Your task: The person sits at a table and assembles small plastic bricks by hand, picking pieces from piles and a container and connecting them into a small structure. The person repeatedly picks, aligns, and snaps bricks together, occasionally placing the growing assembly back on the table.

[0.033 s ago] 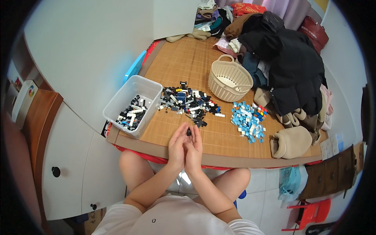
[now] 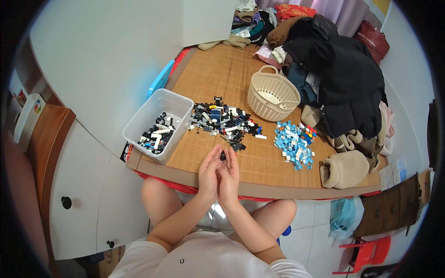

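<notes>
My left hand (image 2: 209, 173) and my right hand (image 2: 229, 178) are cupped side by side, touching, over the near edge of the mat-covered surface. Held between their fingers is a small black toy-brick piece (image 2: 223, 156); its exact shape is too small to make out. Just beyond the fingertips lies a loose pile of mixed bricks (image 2: 222, 121), mostly black, grey and white with some blue ones. To the left stands a clear plastic bin (image 2: 178, 134) with black and white pieces inside. Light-blue and white bricks (image 2: 293, 146) form another pile at the right.
A beige basket (image 2: 273, 109) stands behind the piles, and a colourful puzzle cube (image 2: 308, 134) touches the blue bricks. Clothes with a black jacket (image 2: 347, 88) are heaped at the back right. A blue lid (image 2: 161, 78) leans behind the bin. A beige rolled cloth (image 2: 345, 169) lies near right.
</notes>
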